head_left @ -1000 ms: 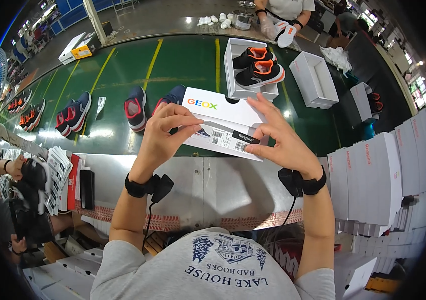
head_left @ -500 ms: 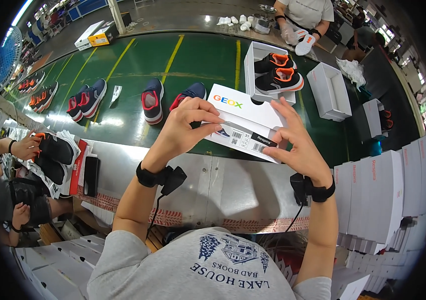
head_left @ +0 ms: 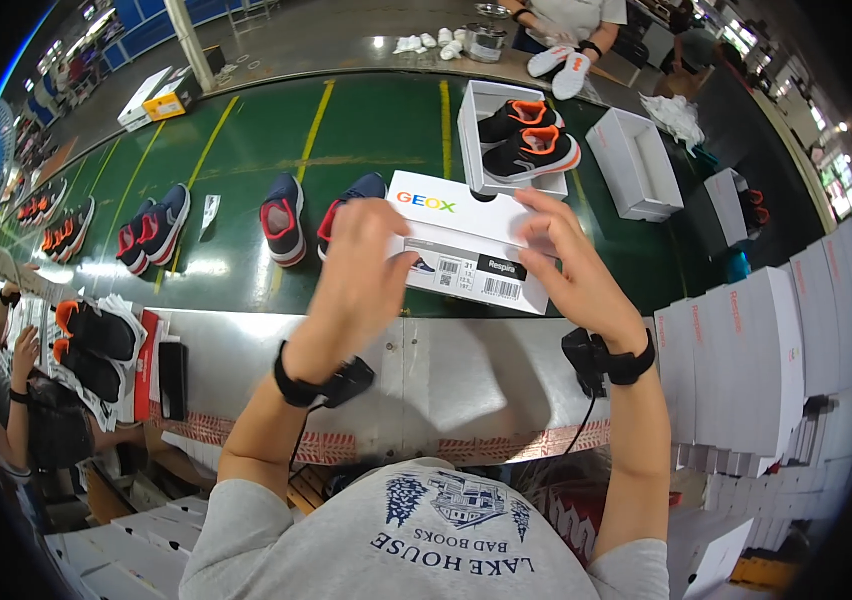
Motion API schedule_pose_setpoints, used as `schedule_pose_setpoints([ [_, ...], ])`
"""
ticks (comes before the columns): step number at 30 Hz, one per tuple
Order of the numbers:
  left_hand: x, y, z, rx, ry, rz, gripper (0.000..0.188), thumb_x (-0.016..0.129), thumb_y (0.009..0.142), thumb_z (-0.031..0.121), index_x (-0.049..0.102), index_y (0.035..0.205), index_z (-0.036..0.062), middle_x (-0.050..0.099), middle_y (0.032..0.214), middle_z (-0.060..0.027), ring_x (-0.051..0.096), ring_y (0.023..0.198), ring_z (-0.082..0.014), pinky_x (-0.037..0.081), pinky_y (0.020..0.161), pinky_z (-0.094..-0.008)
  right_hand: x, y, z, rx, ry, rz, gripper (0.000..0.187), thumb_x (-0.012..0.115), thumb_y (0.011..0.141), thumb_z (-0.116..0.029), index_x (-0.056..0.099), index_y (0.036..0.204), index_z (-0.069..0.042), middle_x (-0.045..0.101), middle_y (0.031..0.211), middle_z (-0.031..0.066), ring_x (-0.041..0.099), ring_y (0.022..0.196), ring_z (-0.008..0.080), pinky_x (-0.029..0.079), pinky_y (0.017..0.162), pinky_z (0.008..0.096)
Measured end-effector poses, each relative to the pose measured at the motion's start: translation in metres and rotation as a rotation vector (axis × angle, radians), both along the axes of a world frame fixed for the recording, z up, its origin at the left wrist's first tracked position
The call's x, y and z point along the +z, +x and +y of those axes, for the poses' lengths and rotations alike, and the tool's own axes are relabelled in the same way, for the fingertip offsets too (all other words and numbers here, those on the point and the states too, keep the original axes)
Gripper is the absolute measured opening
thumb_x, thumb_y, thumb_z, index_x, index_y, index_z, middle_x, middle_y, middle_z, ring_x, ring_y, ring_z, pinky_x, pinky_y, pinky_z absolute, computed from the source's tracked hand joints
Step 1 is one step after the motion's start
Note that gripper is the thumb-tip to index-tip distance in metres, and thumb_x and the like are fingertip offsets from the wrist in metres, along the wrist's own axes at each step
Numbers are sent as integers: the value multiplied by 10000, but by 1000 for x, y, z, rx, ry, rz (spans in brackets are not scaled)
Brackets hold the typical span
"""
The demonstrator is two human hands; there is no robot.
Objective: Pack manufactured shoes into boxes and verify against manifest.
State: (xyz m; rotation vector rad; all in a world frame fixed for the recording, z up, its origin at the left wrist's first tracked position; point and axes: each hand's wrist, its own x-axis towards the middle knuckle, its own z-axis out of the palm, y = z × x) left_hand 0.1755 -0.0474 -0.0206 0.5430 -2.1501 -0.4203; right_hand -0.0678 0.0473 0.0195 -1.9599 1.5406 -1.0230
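Note:
A white shoebox [head_left: 466, 245] lies on the green work surface before me, its lid down and a printed label on its near side. My left hand [head_left: 354, 275], smeared by motion, is at the box's left end with thumb and fingers apart. By the right end is my right hand [head_left: 584, 275], open, its fingers spread beside the lid and label. Whether fingertips still touch the cardboard is hard to tell. Just behind, an open white box [head_left: 474, 150] bears a pair of black-and-orange sneakers [head_left: 531, 150]. A navy sneaker [head_left: 351, 205] is partly hidden behind my left hand.
More navy sneakers [head_left: 281, 220] stand to the left on the green belt [head_left: 236, 190]. An open white box [head_left: 636, 165] sits at the right, above stacked shoeboxes [head_left: 736, 370]. Across the belt, a person holds white shoes [head_left: 568, 72]. Another person's hand [head_left: 26, 350] shows at left.
Both hands have loosened from the box's near edge, where the left was pinching and the right gripping. The lid's front now lies lower and flatter. The whole view has shifted slightly.

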Motion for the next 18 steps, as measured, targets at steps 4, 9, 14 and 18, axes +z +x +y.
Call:
schedule_pose_setpoints([
  [4, -5, -53, 53, -175, -294, -255, 623, 752, 685, 176, 515, 1236, 8, 507, 1259, -162, 471, 1210, -329, 334, 1058, -443, -7, 16, -6, -118, -45, -163, 416, 360, 1006, -298, 485, 1273, -5, 444, 1364, 147, 370, 1297, 289, 259, 1089, 376],
  [9, -17, -45, 52, -21, -282, -429, 772, 761, 674, 262, 439, 1314, -27, 371, 1440, -194, 310, 1371, -309, 236, 1132, -452, -20, 21, -13, -171, -227, 27, 484, 290, 1017, -348, 472, 1295, 4, 494, 1292, 167, 382, 1262, 314, 246, 1083, 395],
  [14, -21, 17, 17, 242, -147, -449, 817, 676, 808, 387, 324, 1373, -86, 323, 1424, -310, 300, 1361, -388, 221, 1119, -486, -23, 14, -15, -231, -322, 220, 433, 482, 952, -296, 473, 1292, -27, 507, 1259, 163, 426, 1198, 328, 274, 1061, 436],
  [18, -9, 28, -26, 238, 133, -210, 719, 552, 933, 387, 289, 1381, -111, 338, 1403, -336, 316, 1341, -424, 228, 1107, -462, -9, 24, -5, -293, -457, 740, 512, 620, 860, -308, 479, 1308, -106, 542, 1155, 132, 494, 1102, 305, 360, 974, 443],
])
